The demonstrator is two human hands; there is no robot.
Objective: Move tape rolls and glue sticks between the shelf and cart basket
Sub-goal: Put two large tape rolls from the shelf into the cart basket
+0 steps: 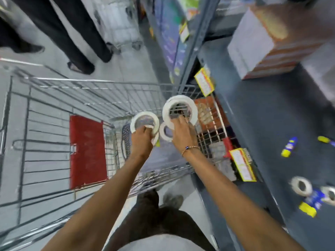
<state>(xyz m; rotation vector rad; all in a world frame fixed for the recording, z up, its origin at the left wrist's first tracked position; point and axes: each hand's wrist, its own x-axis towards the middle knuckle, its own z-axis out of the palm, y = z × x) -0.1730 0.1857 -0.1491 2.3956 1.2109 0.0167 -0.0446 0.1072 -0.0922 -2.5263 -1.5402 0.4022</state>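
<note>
Over the cart basket (116, 100), my left hand (142, 140) grips a white tape roll (135, 121), with a second white roll partly hidden under its fingers. My right hand (182, 134) holds a larger white tape roll (165, 110); a smaller roll (164, 134) sits just below it between the two hands. On the dark shelf (272, 124) to the right lie blue-and-yellow glue sticks (289, 147) (325, 140) (310, 205) and two more tape rolls (301, 186) (329, 194). The image is motion-blurred.
A red child-seat flap (88, 151) lies in the wire cart. Yellow price tags (204, 81) (243, 164) hang off the shelf edge. A boxed stack (262, 48) stands further along the shelf. Other people's legs (78, 33) and another cart (121, 24) stand ahead in the aisle.
</note>
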